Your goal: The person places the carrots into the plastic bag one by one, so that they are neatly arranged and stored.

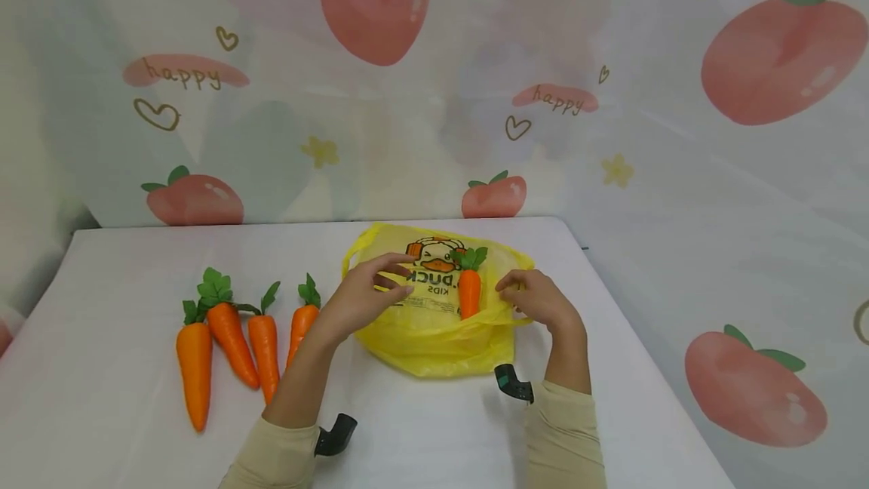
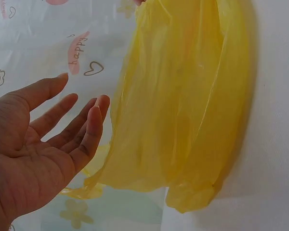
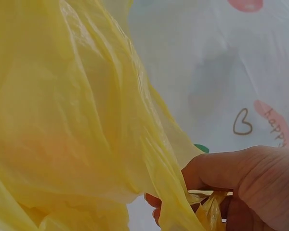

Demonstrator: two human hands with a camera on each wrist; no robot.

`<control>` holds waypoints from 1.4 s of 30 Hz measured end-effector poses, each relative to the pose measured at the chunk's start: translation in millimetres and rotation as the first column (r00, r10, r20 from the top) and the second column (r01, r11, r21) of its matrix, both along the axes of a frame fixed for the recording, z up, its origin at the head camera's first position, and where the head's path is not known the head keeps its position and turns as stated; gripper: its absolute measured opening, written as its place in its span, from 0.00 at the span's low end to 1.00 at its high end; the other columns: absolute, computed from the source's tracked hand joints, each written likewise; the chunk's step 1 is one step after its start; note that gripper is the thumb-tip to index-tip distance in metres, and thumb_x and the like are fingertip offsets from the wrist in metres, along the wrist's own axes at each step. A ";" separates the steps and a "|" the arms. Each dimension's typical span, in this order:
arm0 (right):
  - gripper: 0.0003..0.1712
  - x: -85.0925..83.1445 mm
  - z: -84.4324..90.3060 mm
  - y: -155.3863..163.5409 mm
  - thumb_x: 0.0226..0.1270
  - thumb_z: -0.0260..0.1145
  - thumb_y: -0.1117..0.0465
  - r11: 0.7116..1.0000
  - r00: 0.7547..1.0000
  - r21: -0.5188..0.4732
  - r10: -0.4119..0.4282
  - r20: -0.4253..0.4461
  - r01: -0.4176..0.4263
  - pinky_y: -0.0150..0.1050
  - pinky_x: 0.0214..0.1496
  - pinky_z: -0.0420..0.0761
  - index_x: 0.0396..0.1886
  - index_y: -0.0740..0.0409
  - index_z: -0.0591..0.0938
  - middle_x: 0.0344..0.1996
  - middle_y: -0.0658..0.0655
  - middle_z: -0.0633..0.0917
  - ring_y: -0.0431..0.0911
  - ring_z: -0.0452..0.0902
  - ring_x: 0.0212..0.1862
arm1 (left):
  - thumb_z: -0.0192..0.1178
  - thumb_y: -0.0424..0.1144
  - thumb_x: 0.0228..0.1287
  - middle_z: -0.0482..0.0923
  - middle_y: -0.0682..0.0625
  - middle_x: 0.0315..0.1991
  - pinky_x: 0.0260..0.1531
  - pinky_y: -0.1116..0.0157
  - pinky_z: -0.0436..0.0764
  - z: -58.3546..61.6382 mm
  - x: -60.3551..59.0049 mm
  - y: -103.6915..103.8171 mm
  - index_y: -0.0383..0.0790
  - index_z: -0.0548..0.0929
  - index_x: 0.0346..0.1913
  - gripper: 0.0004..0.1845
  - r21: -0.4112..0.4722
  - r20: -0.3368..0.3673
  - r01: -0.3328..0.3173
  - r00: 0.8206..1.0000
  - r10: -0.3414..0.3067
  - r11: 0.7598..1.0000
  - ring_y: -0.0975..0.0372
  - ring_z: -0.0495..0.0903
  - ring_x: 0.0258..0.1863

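A yellow plastic bag with a printed duck lies mouth-open on the table, its sides slumped. Inside its mouth shows an orange toy carrot with green leaves, pointing toward me. My left hand hovers at the bag's left side, fingers loosely spread and holding nothing; the left wrist view shows its palm beside the yellow plastic. On the other side, my right hand grips the bag's right edge. Gathered yellow film runs between thumb and fingers in the right wrist view.
Several more toy carrots lie on the white table to the left, leaves pointing away from me. The left forearm partly covers the nearest one. Behind the table hangs a backdrop printed with fruit and hearts.
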State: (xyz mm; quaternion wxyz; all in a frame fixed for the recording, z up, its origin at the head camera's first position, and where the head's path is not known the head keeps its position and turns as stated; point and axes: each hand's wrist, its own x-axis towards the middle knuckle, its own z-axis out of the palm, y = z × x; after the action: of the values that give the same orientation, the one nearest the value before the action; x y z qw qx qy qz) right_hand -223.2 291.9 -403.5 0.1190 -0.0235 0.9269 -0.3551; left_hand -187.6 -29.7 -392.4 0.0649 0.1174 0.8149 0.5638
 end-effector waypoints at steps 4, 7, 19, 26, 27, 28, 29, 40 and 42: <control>0.12 -0.2 -1.0 -0.3 0.77 0.61 0.60 1.000 1.000 0.011 0.006 -0.001 -0.006 0.50 0.47 0.83 0.50 0.62 0.86 0.52 0.62 0.82 0.53 0.79 0.41 | 0.70 0.38 0.69 0.82 0.50 0.56 0.45 0.58 0.85 2.5 5.6 -8.2 0.50 0.81 0.67 0.24 -0.019 -0.022 0.020 1.000 -0.021 1.000 0.55 0.83 0.48; 0.12 -0.4 -0.9 0.4 0.77 0.61 0.61 0.999 1.000 0.029 0.019 -0.009 -0.019 0.48 0.46 0.84 0.50 0.62 0.86 0.51 0.62 0.83 0.53 0.79 0.41 | 0.70 0.38 0.70 0.82 0.51 0.56 0.45 0.57 0.85 3.6 8.9 -15.1 0.50 0.81 0.67 0.24 -0.028 -0.041 0.032 0.999 -0.033 0.999 0.55 0.83 0.48; 0.12 -1.3 1.3 1.8 0.78 0.61 0.61 0.999 1.000 0.043 0.007 0.007 -0.007 0.48 0.47 0.83 0.52 0.62 0.85 0.52 0.61 0.83 0.53 0.79 0.42 | 0.67 0.40 0.72 0.82 0.51 0.55 0.48 0.56 0.83 10.5 21.5 -43.6 0.50 0.81 0.67 0.22 -0.094 -0.043 0.078 0.996 -0.082 0.993 0.56 0.82 0.50; 0.12 -2.1 -0.3 2.1 0.78 0.60 0.61 1.000 1.000 0.031 0.005 0.003 -0.005 0.47 0.47 0.83 0.51 0.62 0.85 0.52 0.62 0.82 0.54 0.79 0.43 | 0.67 0.39 0.72 0.83 0.50 0.53 0.51 0.55 0.82 11.9 30.0 -67.0 0.46 0.82 0.65 0.21 -0.133 -0.068 0.096 0.992 -0.106 0.986 0.56 0.82 0.49; 0.12 -1.8 -0.4 1.9 0.79 0.60 0.61 1.000 1.000 0.031 0.003 0.004 -0.003 0.47 0.47 0.83 0.51 0.62 0.85 0.53 0.62 0.82 0.54 0.79 0.43 | 0.67 0.39 0.72 0.84 0.49 0.53 0.51 0.55 0.82 11.9 31.3 -71.0 0.46 0.82 0.65 0.21 -0.143 -0.070 0.093 0.992 -0.104 0.985 0.56 0.83 0.49; 0.12 -1.6 -0.6 1.5 0.79 0.60 0.61 0.999 1.000 0.032 0.002 0.005 -0.002 0.46 0.47 0.83 0.51 0.62 0.85 0.53 0.62 0.82 0.54 0.79 0.43 | 0.67 0.39 0.72 0.84 0.49 0.53 0.50 0.55 0.82 11.9 33.0 -75.3 0.46 0.82 0.65 0.20 -0.149 -0.065 0.087 0.993 -0.097 0.985 0.56 0.82 0.50; 0.12 -1.4 -0.7 1.1 0.79 0.60 0.61 0.999 1.000 0.037 0.001 0.005 -0.001 0.46 0.47 0.82 0.51 0.62 0.85 0.52 0.62 0.82 0.54 0.79 0.43 | 0.67 0.39 0.72 0.83 0.48 0.54 0.50 0.55 0.82 12.0 34.6 -80.0 0.45 0.82 0.65 0.20 -0.150 -0.063 0.083 0.994 -0.093 0.985 0.56 0.82 0.50; 0.12 -0.2 -1.5 4.1 0.79 0.60 0.61 0.999 1.000 0.037 0.001 -0.003 -0.001 0.44 0.44 0.82 0.51 0.62 0.86 0.49 0.61 0.83 0.52 0.78 0.41 | 0.66 0.40 0.74 0.83 0.45 0.56 0.49 0.54 0.81 5.1 48.6 -146.5 0.46 0.81 0.66 0.20 -0.138 -0.046 0.028 0.998 -0.034 0.990 0.53 0.81 0.52; 0.12 -1.4 -1.8 4.4 0.79 0.59 0.62 0.999 1.000 0.035 0.000 -0.004 0.000 0.44 0.44 0.82 0.51 0.62 0.86 0.48 0.61 0.83 0.53 0.78 0.41 | 0.65 0.41 0.74 0.82 0.46 0.57 0.49 0.54 0.81 4.1 51.2 -157.7 0.46 0.81 0.66 0.20 -0.147 -0.041 0.001 0.999 -0.007 0.989 0.52 0.81 0.52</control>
State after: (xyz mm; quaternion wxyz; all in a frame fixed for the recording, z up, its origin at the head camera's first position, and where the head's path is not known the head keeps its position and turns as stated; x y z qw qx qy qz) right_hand -224.6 296.3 -405.3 0.1175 -0.0223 0.9332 -0.3389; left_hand -136.4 -187.4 -388.3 0.0577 0.1254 0.8551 0.4997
